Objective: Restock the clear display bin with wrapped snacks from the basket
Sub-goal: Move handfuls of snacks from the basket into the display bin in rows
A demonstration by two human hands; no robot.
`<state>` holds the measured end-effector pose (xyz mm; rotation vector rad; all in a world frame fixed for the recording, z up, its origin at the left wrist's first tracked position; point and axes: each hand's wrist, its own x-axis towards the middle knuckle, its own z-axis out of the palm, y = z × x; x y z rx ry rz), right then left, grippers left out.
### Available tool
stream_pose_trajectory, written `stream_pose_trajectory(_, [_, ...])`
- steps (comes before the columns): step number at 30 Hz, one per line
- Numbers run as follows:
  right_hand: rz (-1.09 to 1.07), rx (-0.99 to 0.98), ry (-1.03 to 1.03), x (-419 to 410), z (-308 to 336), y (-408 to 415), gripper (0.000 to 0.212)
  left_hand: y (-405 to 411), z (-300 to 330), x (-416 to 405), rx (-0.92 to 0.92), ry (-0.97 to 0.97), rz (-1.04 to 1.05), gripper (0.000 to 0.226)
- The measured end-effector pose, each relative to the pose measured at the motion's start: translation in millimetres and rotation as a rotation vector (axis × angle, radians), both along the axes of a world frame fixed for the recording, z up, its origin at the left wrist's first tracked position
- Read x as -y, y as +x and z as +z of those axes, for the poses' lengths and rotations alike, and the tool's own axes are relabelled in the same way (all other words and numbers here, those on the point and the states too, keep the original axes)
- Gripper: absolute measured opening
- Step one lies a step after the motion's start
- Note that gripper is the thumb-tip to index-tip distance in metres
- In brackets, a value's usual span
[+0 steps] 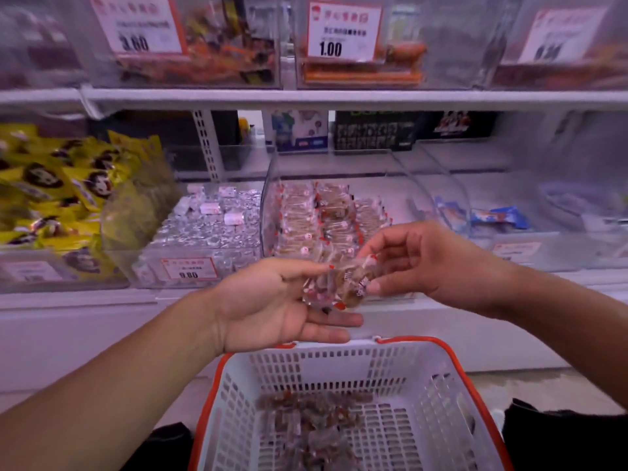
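A clear display bin (272,185) on the lower shelf holds rows of brown wrapped snacks (326,215). In front of it, my left hand (272,300) lies palm up and holds a small bunch of wrapped snacks (323,287) between thumb and fingers. My right hand (424,263) pinches one wrapped snack (360,280) at the right side of that bunch. Below both hands stands a white basket with an orange rim (452,355); more wrapped snacks (316,423) lie on its bottom.
Left of the clear bin are a bin of silver-wrapped sweets (210,219) and yellow packets (61,185). Blue packets (499,217) lie in the bin to the right. An upper shelf (306,96) carries more bins with price tags.
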<state>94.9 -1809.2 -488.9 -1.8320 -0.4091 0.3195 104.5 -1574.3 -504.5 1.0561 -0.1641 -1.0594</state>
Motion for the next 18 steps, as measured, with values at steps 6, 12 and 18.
stream_pose_trajectory(6, [0.050,0.123,0.011,4.8,-1.2,6.0,0.043,3.3,-3.5,13.8,0.084,-0.014,-0.079,0.042])
stream_pose_trajectory(12, [-0.038,0.159,0.037,2.0,-6.9,8.6,0.047,8.6,-3.9,22.4,0.106,-0.020,0.004,0.031])
stream_pose_trajectory(18, [-0.048,0.170,-0.018,-5.2,-15.2,3.6,0.051,10.4,-6.1,28.1,0.264,0.200,0.045,0.028])
